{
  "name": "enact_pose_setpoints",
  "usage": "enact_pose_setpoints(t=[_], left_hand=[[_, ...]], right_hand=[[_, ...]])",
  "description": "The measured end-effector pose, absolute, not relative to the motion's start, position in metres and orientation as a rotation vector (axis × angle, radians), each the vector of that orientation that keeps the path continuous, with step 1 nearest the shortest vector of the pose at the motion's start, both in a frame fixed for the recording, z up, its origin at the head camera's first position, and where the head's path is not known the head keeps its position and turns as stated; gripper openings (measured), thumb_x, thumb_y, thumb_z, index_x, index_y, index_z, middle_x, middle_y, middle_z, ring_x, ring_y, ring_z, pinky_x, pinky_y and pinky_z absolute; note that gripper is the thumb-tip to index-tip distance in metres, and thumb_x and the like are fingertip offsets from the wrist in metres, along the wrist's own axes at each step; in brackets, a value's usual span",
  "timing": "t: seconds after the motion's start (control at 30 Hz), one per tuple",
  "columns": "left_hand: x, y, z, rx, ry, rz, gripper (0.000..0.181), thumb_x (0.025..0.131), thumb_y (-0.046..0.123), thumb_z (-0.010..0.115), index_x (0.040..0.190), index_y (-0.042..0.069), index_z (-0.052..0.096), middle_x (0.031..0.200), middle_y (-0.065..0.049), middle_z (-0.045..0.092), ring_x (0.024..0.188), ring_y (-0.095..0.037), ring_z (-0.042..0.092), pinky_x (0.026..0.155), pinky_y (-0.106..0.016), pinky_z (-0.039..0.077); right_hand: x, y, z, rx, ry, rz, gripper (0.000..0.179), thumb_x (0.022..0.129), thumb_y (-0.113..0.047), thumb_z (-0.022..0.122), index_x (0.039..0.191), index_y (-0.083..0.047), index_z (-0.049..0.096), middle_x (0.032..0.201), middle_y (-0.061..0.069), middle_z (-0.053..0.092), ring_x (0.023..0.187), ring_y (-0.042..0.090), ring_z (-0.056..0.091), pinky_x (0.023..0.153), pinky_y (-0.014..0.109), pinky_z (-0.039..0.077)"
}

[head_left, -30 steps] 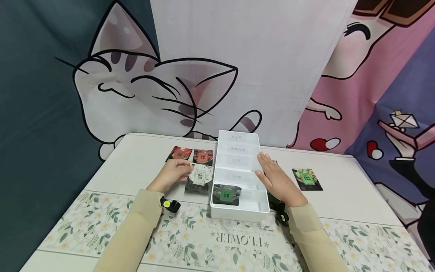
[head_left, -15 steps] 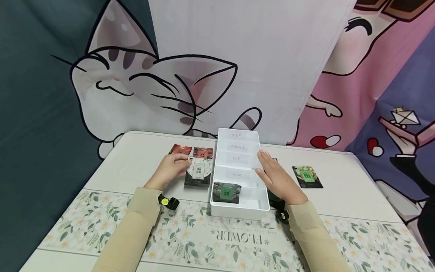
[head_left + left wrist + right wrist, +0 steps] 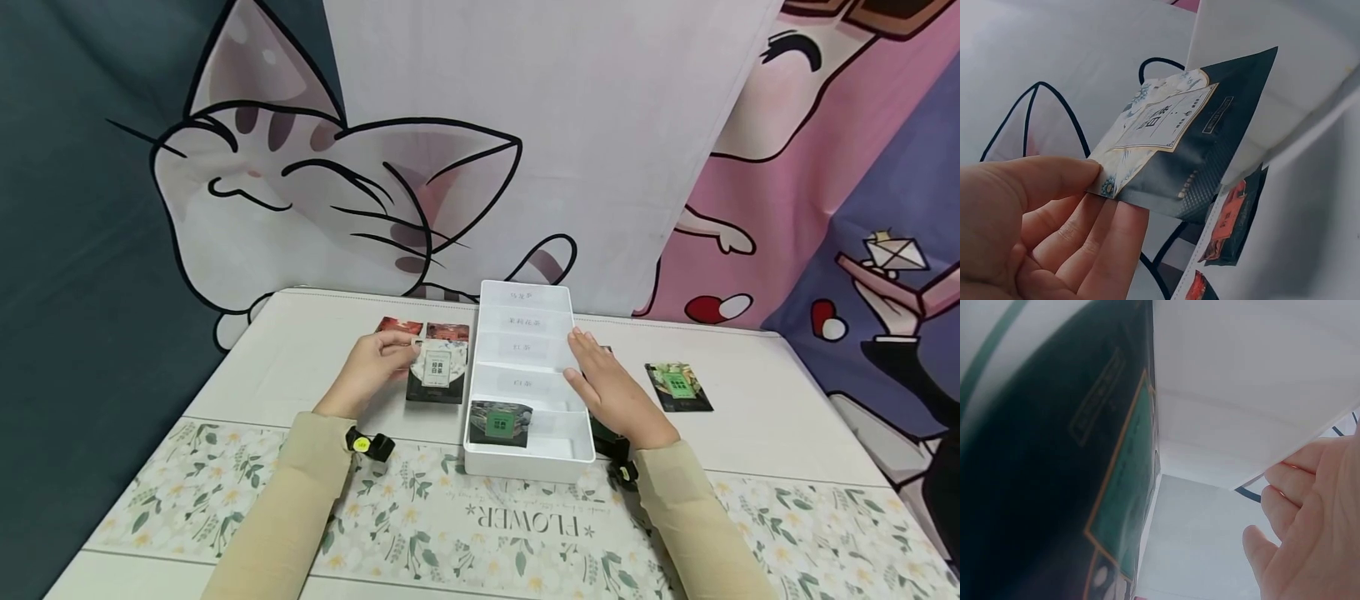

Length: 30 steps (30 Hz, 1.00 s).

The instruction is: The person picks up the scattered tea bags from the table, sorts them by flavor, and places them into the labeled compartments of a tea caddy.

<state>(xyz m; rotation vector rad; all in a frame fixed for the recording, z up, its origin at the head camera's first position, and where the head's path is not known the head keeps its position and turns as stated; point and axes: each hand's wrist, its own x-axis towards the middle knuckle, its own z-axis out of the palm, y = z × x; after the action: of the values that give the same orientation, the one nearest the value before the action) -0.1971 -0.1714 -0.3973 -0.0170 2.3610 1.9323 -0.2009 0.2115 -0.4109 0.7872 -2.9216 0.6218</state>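
My left hand [image 3: 367, 371] pinches a white-and-black tea sachet [image 3: 437, 372] by its left edge, thumb on top and fingers beneath. In the left wrist view the sachet [image 3: 1166, 131] is tilted, with its printed label showing. To its right stands a long white divided box [image 3: 528, 468] with labelled compartments. A dark sachet with a green label [image 3: 500, 424] lies in the nearest compartment. My right hand [image 3: 618, 396], its fingers extended, rests against the right side of the box. In the right wrist view the fingers [image 3: 1291, 487] touch the box's edge.
Two red sachets, one on the left [image 3: 400, 325] and one beside the box [image 3: 447, 332], lie partly hidden behind the held one. A green sachet [image 3: 678, 387] lies farther right. Another green-labelled sachet [image 3: 1054, 456] fills the right wrist view's left side.
My left hand has raised the white-and-black sachet slightly away from me, so it covers more of the red sachets. The right hand stays at the box; the head view has tilted a little.
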Motion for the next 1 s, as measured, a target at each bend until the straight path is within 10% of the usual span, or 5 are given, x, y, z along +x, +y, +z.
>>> enact_pose_setpoints(t=[1.0], left_hand=[[-0.193,-0.163,-0.385,0.093,2.407,2.051,0.03,0.1,0.014,0.065,0.125,-0.004,0.065,0.112,-0.016,0.073,0.091,-0.007,0.07,0.083,-0.025,0.061]], right_hand=[[-0.201,0.212,-0.411,0.79,-2.908,0.618,0.066,0.111,-0.042,0.035,0.161,-0.002,0.018,0.168,0.016,0.016,0.155,0.036,0.012,0.123,0.061,0.015]])
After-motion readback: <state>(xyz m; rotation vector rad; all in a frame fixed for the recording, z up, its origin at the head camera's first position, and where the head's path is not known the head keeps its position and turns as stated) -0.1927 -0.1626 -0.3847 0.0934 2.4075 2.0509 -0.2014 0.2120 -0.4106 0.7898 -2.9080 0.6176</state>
